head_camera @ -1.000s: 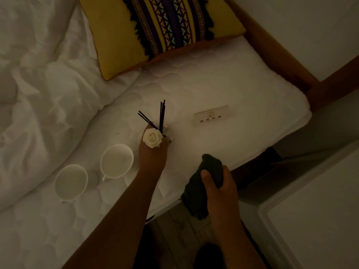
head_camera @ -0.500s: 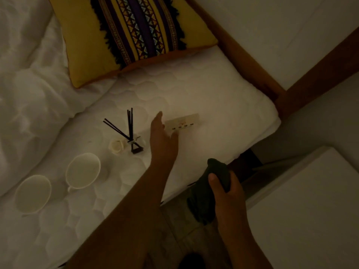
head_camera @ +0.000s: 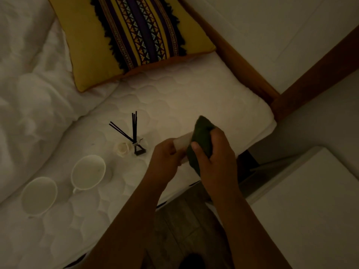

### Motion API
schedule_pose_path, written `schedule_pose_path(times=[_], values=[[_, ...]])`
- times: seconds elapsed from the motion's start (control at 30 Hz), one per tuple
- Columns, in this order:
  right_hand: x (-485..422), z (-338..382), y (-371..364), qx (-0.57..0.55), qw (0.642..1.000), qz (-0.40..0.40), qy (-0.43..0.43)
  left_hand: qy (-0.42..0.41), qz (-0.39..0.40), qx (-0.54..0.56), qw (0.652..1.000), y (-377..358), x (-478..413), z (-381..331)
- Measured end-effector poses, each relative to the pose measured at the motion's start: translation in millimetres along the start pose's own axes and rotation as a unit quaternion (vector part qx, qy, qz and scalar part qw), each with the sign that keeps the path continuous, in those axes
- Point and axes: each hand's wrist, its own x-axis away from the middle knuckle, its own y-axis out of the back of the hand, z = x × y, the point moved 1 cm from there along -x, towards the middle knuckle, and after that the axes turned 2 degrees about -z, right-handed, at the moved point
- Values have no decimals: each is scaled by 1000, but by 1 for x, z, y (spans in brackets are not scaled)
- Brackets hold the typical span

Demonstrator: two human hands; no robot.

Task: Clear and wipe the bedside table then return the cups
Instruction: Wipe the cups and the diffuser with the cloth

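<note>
Two white cups lie on the white mattress at the lower left: one cup (head_camera: 88,172) with a handle, the other cup (head_camera: 38,195) further left. My left hand (head_camera: 165,162) holds a small white box (head_camera: 181,142) above the mattress edge. Pressed against that box is a dark green cloth (head_camera: 202,138), gripped by my right hand (head_camera: 213,156). A reed diffuser (head_camera: 136,138) with black sticks and a white rose ornament (head_camera: 122,149) stand on the mattress just left of my hands. The white bedside table (head_camera: 310,210) shows at the lower right.
A yellow patterned pillow (head_camera: 136,35) lies at the head of the bed. A rumpled white duvet (head_camera: 29,103) fills the left. The wooden bed frame (head_camera: 242,61) runs along the wall. Wooden floor (head_camera: 184,220) shows between bed and table.
My left hand set down the diffuser, reached right and picked up the white box. My right hand rose with the cloth and now presses it against the box.
</note>
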Motion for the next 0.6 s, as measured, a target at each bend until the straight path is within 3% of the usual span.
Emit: schedule_pose_path(times=[0.1, 0.2, 0.3, 0.5, 0.6], values=[[-5, 13, -16, 63, 995, -30, 68, -26, 68, -12, 997, 6, 17, -21], [-7, 18, -25, 112, 980, -94, 135, -42, 86, -35, 995, 19, 30, -31], [-7, 15, -25, 139, 970, -94, 175, -44, 89, -28, 995, 29, 39, -33], [-15, -1, -6, 142, 981, -110, 75, 0, 89, 43, 995, 40, 44, -30], [-7, 14, -19, 150, 976, -114, 110, -15, 102, 25, 994, 41, 41, -30]])
